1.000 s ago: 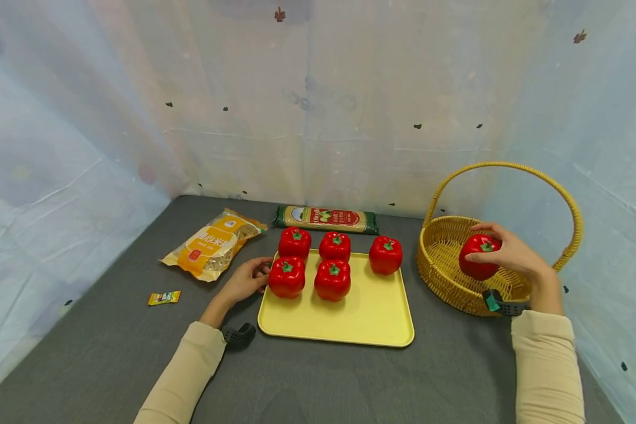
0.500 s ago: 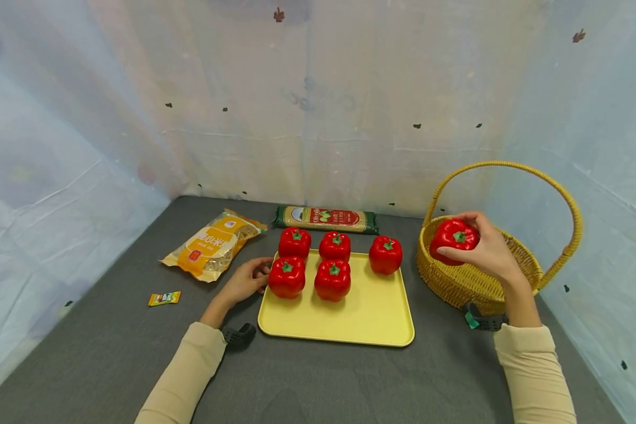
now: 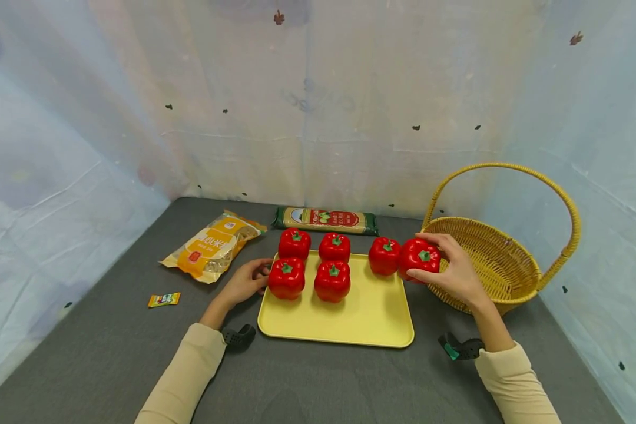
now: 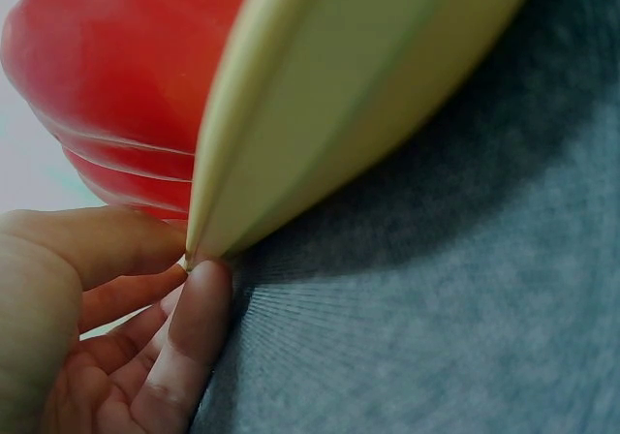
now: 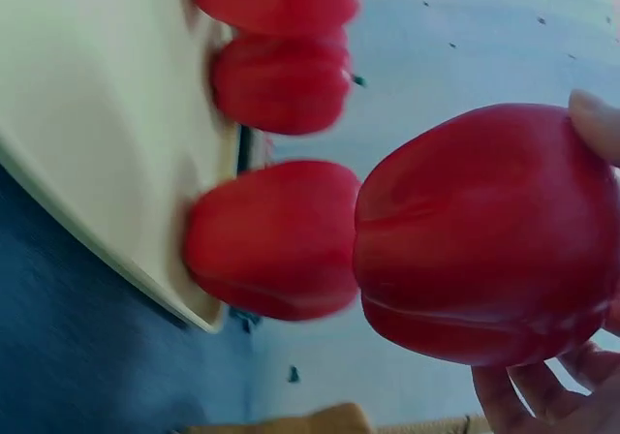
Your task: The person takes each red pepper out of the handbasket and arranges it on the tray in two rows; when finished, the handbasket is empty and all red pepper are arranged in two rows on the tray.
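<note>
My right hand [image 3: 453,271] grips a red bell pepper [image 3: 420,259] with a green stem, held up between the yellow tray [image 3: 371,318] and the wicker basket [image 3: 495,265]. In the right wrist view this held pepper [image 5: 484,235] fills the middle, fingers around its sides. Several other red peppers [image 3: 332,281] sit on the tray, two rows at its left and one pepper [image 3: 384,257] at its back right corner. At the tray's left edge, my left hand [image 3: 244,281] pinches the rim [image 4: 208,211] between thumb and fingers, beside the nearest pepper [image 4: 126,85].
A yellow-and-clear food bag [image 3: 214,246] lies at the back left, with a small colourful packet [image 3: 164,300] in front of it. Behind the tray lies a long green-ended pasta pack [image 3: 325,220]. The basket's tall handle [image 3: 553,188] arches above it at the right.
My right hand has lifted the pepper out of the basket and carried it left to the tray's right edge. My left hand has stayed at the rim.
</note>
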Motion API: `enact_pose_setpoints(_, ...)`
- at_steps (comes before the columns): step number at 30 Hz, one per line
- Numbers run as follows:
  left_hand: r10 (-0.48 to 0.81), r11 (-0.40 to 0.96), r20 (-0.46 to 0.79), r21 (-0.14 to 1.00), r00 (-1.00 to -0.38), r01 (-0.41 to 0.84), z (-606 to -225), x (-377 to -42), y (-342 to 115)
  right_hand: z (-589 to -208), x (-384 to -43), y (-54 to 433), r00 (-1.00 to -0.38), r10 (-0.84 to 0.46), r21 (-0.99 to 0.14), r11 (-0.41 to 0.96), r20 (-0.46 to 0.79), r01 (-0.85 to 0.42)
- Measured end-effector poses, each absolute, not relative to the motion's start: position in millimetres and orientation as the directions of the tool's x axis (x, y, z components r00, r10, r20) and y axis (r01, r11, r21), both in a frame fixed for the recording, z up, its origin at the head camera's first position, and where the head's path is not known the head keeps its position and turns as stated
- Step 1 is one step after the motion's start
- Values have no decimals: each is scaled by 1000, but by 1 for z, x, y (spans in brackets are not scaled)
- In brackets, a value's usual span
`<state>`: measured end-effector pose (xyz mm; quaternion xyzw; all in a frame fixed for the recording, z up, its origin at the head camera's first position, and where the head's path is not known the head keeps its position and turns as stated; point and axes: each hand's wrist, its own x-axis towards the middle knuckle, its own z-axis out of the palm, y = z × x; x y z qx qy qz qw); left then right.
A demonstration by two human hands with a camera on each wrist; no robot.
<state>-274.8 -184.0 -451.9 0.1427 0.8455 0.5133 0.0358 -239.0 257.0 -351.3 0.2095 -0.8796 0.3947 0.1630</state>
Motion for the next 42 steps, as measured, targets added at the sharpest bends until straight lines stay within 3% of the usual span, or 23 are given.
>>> enact_pose_setpoints(19, 276, 440, 78, 876, -958, 198, -452, -275, -183, -389, -243, 232, -859, -362, -570, 643, 362, -511)
enact_pose_setpoints(30, 292, 449, 73, 870, -954, 204, -421, -254, -175, -398, -245, 226, -860, -379, -578, 636, 342, -510)
enact_pose_setpoints(42, 274, 435, 84, 878, -958, 202, -454, -276, -184, -399, -244, 226, -867, -372, -575, 648, 332, -499)
